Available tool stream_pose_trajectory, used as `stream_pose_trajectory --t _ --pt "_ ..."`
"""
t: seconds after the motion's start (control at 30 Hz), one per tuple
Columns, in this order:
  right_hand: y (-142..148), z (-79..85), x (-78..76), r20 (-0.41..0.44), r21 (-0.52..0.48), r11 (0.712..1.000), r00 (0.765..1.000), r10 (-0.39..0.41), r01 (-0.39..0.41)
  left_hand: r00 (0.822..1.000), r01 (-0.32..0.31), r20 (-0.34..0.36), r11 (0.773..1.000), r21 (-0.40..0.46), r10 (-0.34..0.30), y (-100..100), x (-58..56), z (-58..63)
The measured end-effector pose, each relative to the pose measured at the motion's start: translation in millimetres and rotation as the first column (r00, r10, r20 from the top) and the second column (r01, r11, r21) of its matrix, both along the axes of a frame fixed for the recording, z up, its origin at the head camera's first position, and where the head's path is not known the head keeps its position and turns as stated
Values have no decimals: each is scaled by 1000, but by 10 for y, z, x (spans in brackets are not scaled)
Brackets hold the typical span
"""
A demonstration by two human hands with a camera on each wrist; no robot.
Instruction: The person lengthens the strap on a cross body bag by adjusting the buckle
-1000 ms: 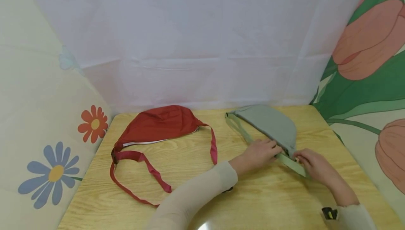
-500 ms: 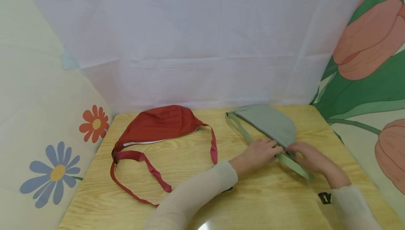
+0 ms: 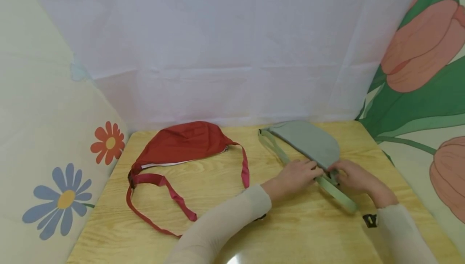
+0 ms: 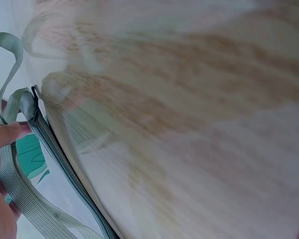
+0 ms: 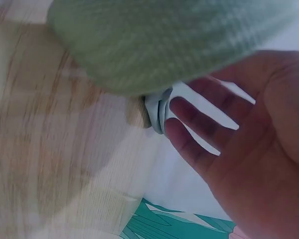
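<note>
A grey-green waist bag (image 3: 305,141) lies at the back right of the table, its zipper side facing me. My left hand (image 3: 295,176) grips its pale green strap (image 3: 336,194) near the bag's right end; in the left wrist view, the thumb presses on the webbing. My right hand (image 3: 356,178) holds the bag's right end, fingertips close to the zipper. A dark zipper pull (image 4: 36,94) shows at that end in the left wrist view. In the right wrist view, the strap hides the thumb and index tips, while the other fingers reach toward the bag's end (image 5: 160,112).
A red waist bag (image 3: 185,143) lies at the back left, with its red strap (image 3: 156,225) looped toward the front. My left forearm covers part of that strap. A white cloth (image 3: 203,46) hangs behind the wooden table (image 3: 301,239), with flower-printed sheets at both sides.
My right hand has shifted left and slightly away from me along the grey-green bag's end. The free strap loop has swung a little toward me. My left hand has barely moved.
</note>
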State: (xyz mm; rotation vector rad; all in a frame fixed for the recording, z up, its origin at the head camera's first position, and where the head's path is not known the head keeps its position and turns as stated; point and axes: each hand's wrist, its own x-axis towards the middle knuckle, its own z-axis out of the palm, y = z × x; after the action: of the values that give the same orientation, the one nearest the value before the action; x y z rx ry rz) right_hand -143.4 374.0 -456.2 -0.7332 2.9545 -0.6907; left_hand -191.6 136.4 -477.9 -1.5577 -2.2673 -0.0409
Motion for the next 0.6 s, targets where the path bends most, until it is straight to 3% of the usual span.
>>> stream_pose_trajectory --t 0.13,0.33,0.43,0.6 --pt "6 -29 -37 19 20 1000 1000 -1 0 1000 14 -11 1000 1 -14 -7 -11 -3" --pt "37 -59 -94 104 20 993 987 -121 120 1000 18 15 999 -51 -17 -26 4 -6" --pt "58 -85 -137 95 41 994 990 -108 105 999 19 49 996 -84 -15 -32 21 7" --pt "90 -87 -204 160 92 991 981 -108 94 997 30 76 992 -119 -21 -40 19 4"
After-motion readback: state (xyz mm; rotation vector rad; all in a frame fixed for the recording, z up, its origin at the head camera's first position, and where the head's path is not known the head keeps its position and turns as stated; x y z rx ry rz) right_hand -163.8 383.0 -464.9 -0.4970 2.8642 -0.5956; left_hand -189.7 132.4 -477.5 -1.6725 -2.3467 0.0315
